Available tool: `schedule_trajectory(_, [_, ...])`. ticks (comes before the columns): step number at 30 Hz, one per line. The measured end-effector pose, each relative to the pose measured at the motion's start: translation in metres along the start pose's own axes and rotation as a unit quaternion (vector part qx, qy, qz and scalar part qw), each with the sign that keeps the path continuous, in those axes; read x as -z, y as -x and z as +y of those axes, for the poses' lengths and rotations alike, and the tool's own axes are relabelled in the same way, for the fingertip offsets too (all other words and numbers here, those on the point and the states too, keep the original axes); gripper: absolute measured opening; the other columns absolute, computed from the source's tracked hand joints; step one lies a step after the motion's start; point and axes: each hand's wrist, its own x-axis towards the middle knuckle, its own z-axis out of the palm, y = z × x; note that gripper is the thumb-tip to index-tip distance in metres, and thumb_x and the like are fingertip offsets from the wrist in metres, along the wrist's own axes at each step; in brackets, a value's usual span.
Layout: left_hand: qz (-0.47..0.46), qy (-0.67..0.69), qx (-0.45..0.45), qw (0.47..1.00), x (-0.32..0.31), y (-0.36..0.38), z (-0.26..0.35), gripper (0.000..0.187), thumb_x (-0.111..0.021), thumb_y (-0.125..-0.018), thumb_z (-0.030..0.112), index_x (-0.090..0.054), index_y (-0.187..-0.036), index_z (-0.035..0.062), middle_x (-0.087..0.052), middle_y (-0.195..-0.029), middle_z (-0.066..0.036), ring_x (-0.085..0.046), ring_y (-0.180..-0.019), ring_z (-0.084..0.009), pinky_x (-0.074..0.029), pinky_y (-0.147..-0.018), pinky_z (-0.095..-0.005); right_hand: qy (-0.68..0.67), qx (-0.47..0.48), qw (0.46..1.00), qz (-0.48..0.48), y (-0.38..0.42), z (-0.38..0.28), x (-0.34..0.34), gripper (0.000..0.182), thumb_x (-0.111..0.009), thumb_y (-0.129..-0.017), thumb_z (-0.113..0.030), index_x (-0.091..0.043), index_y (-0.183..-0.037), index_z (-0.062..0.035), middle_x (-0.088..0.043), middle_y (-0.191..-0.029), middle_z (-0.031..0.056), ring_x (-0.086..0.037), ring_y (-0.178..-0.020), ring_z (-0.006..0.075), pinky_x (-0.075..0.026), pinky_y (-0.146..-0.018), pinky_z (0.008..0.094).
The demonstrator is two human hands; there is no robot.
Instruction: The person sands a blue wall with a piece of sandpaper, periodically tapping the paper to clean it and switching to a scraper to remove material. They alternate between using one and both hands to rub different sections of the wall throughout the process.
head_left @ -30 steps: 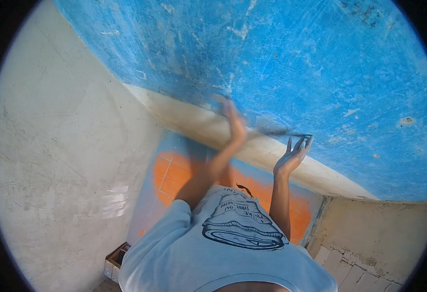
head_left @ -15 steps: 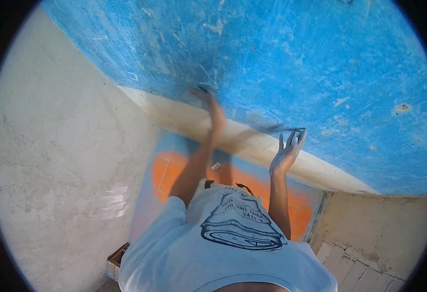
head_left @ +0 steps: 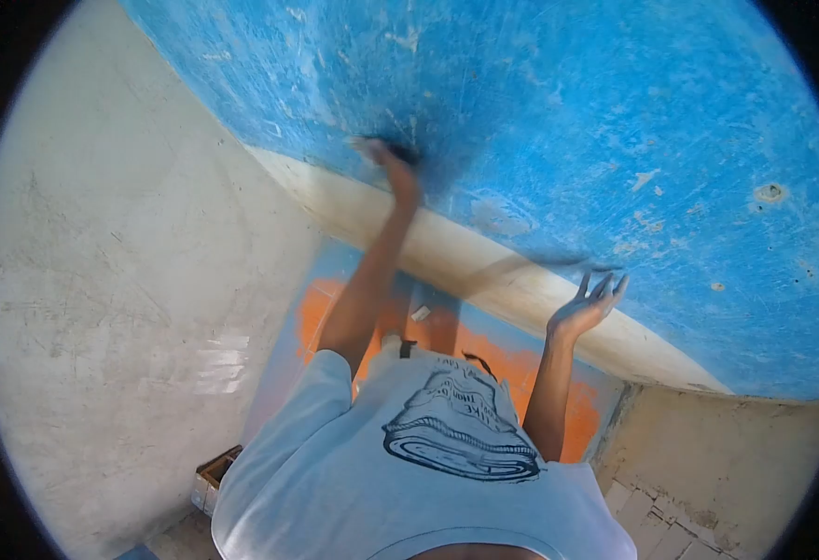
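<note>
My left hand (head_left: pixel 386 161) is against the blue wall (head_left: pixel 540 112), low down near its cream lower band. It is smeared by motion. A dark flat piece (head_left: pixel 404 151) shows under its palm, pressed between hand and wall; its kind is too blurred to tell. Farther right, my right hand (head_left: pixel 589 310) is raised with fingers spread, holding nothing. Its fingertips are at the blue surface, by a thin dark shadow. The blue paint is scuffed, with pale scratches and chipped spots.
A plain grey wall (head_left: pixel 120 280) rises on the left. Below are orange-and-blue floor tiles (head_left: pixel 314 313) with a small pale scrap (head_left: pixel 420 314). A box (head_left: pixel 212 474) stands at lower left. A stained beige wall (head_left: pixel 736 448) is on the right.
The left hand has shifted slightly up and left along the blue wall. My right hand has moved right and down, its fingers spreading wider. The view has tilted a little.
</note>
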Motion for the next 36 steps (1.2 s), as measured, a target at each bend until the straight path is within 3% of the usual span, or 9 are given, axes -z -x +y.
schedule_trajectory(3, [0.012,-0.098,-0.054,0.994,0.022,-0.035,-0.022,0.077,-0.030,-0.112,0.045,0.007,-0.160,-0.0018,0.015,-0.169,-0.019,0.007,-0.157,-0.0321,0.001,-0.126,-0.0431,0.021,-0.020,0.999,0.017,0.002,0.004,0.025,0.059,-0.035,-0.108,-0.026,-0.018,-0.161,-0.0062,-0.010,-0.167,0.0215,-0.011,-0.156,0.0346,-0.030,-0.121,0.0524])
schedule_trajectory(6, [-0.012,-0.256,-0.118,0.959,-0.020,0.060,-0.093,0.076,-0.030,-0.112,0.041,0.010,-0.158,-0.0052,0.017,-0.167,-0.023,0.012,-0.156,-0.0335,0.004,-0.126,-0.0436,0.034,-0.043,0.999,0.001,0.008,0.026,0.047,0.058,-0.038,-0.109,-0.028,-0.023,-0.160,-0.0055,-0.019,-0.165,0.0212,-0.019,-0.155,0.0336,-0.034,-0.119,0.0503])
schedule_trajectory(7, [-0.099,-0.258,-0.090,0.957,-0.025,0.105,-0.119,0.073,-0.029,-0.113,0.038,0.011,-0.159,-0.0028,0.021,-0.167,-0.021,0.017,-0.155,-0.0312,0.007,-0.126,-0.0434,0.034,-0.048,0.998,-0.009,0.011,0.028,0.056,0.057,-0.039,-0.109,-0.029,-0.024,-0.159,-0.0053,-0.021,-0.164,0.0212,-0.021,-0.154,0.0331,-0.035,-0.119,0.0498])
schedule_trajectory(10, [-0.276,-0.202,0.214,0.915,-0.069,0.230,-0.060,0.068,-0.039,-0.110,0.047,-0.019,-0.160,0.0068,-0.038,-0.153,-0.012,-0.057,-0.119,-0.0150,-0.049,-0.098,-0.0301,0.040,-0.028,0.997,-0.056,0.016,0.027,0.065,0.056,-0.042,-0.108,-0.032,-0.031,-0.157,-0.0053,-0.028,-0.162,0.0187,-0.025,-0.153,0.0288,-0.034,-0.119,0.0480])
schedule_trajectory(15, [-0.356,-0.133,0.415,0.827,-0.035,0.258,-0.056,0.049,-0.054,-0.106,0.041,-0.060,-0.133,0.0004,-0.063,-0.115,-0.003,-0.056,-0.108,-0.0088,-0.050,-0.091,-0.0308,0.157,-0.114,0.949,-0.248,0.004,0.026,0.133,0.060,-0.045,-0.107,-0.041,-0.038,-0.155,-0.0053,-0.037,-0.159,0.0121,-0.035,-0.145,0.0247,-0.034,-0.115,0.0412])
schedule_trajectory(19, [-0.304,-0.230,0.394,0.836,0.028,0.284,-0.076,0.043,-0.060,-0.104,0.034,-0.063,-0.129,-0.0010,-0.067,-0.107,-0.002,-0.058,-0.105,-0.0085,-0.047,-0.094,-0.0271,0.130,-0.290,0.901,-0.296,0.018,-0.013,0.183,0.045,-0.061,-0.103,-0.025,-0.053,-0.141,-0.0027,-0.063,-0.131,0.0098,-0.057,-0.120,0.0182,-0.042,-0.104,0.0319])
schedule_trajectory(25, [-0.442,-0.255,0.442,0.738,-0.012,0.338,-0.057,0.046,-0.059,-0.104,0.032,-0.060,-0.137,-0.0002,-0.065,-0.128,-0.006,-0.058,-0.118,-0.0154,-0.046,-0.104,-0.0318,-0.005,-0.281,0.941,-0.188,0.034,-0.041,0.255,0.023,-0.072,-0.090,-0.001,-0.061,-0.109,-0.0085,-0.068,-0.106,0.0015,-0.062,-0.100,0.0106,-0.046,-0.091,0.0265])
schedule_trajectory(31, [-0.638,-0.284,0.196,0.688,-0.066,0.352,-0.069,0.044,-0.055,-0.105,0.022,-0.056,-0.142,-0.0023,-0.050,-0.153,-0.012,-0.046,-0.138,-0.0194,-0.037,-0.113,-0.0355,-0.049,-0.334,0.920,-0.197,0.034,-0.075,0.283,0.039,-0.077,-0.088,-0.012,-0.061,-0.122,-0.0059,-0.065,-0.118,0.0052,-0.060,-0.111,0.0154,-0.046,-0.097,0.0307])
schedule_trajectory(36, [-0.632,-0.270,0.290,0.666,-0.101,0.327,-0.055,0.073,-0.060,-0.102,0.014,-0.020,-0.162,0.0054,-0.042,-0.159,-0.014,-0.051,-0.135,-0.0227,-0.039,-0.112,-0.0346,0.130,-0.338,0.894,-0.264,0.013,-0.090,0.270,0.054,-0.076,-0.092,-0.029,-0.057,-0.135,-0.0022,-0.063,-0.125,0.0083,-0.056,-0.121,0.0195,-0.045,-0.102,0.0341])
